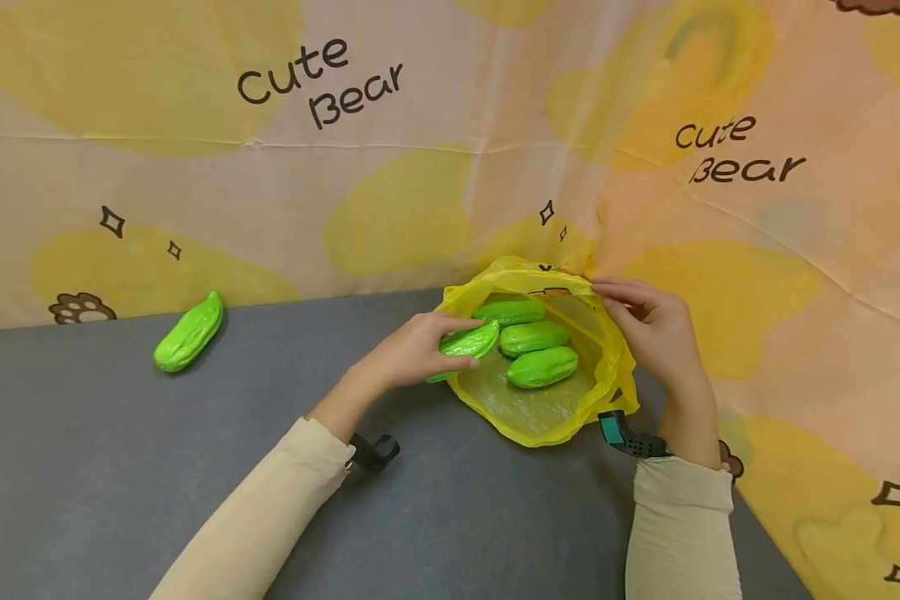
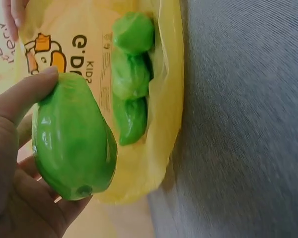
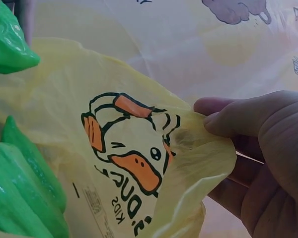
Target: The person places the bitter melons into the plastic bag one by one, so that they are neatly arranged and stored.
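My left hand (image 1: 412, 350) grips a shiny green papaya-like fruit (image 2: 74, 139) between thumb and fingers, at the left side of the mouth of a yellow plastic bag (image 1: 525, 429). The bag has a printed cartoon duck (image 3: 134, 144) on its wall. Inside it, three similar green fruits (image 1: 534, 338) lie in a row. My right hand (image 1: 656, 329) pinches the bag's rim at the upper right, thumb against fingers, holding the mouth wide. In the right wrist view, part of the held fruit shows at the upper left, above the bag.
One more green fruit (image 1: 189, 332) lies on the grey tabletop (image 1: 82, 467) at the far left, near the back. A patterned cloth (image 1: 390, 200) hangs behind the table and along the right side. Black wrist mounts (image 1: 375, 452) sit at both cuffs.
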{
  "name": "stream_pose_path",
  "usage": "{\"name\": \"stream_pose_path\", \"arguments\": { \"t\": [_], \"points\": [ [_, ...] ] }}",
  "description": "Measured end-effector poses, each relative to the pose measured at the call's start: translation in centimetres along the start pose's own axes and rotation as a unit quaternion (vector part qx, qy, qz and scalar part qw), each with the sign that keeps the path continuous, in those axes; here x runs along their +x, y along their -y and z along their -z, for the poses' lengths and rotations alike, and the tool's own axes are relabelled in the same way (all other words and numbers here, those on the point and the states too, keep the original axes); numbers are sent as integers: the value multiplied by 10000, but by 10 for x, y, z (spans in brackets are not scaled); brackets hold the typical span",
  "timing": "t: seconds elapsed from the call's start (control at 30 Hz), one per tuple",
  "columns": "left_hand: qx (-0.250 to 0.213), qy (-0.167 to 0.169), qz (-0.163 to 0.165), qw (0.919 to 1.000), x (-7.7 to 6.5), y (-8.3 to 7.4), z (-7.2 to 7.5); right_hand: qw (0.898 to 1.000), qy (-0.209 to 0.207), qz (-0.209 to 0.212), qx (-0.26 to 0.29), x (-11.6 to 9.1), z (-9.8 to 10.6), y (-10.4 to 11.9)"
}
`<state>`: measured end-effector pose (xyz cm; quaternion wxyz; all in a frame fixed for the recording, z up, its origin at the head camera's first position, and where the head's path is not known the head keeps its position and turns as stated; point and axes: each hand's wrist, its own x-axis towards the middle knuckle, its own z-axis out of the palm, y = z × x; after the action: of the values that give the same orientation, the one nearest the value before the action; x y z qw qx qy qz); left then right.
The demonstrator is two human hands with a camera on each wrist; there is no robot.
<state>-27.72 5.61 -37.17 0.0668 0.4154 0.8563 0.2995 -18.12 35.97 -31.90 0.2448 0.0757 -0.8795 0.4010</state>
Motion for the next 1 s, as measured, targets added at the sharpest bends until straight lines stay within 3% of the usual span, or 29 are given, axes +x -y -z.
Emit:
{"name": "stream_pose_path", "arguments": {
  "t": [0.33, 0.67, 1.0],
  "points": [
    [75, 16, -217, 9997, 24, -15, -11, 9999, 34, -15, -101, 0, 0, -1],
    [49, 139, -61, 9999, 42, -14, -23, 10000, 18, -7, -33, 0, -1, 0],
    [145, 372, -46, 9992, 60, -20, -26, 9999, -30, 43, -97, 1, -4, 0]
  ]
}}
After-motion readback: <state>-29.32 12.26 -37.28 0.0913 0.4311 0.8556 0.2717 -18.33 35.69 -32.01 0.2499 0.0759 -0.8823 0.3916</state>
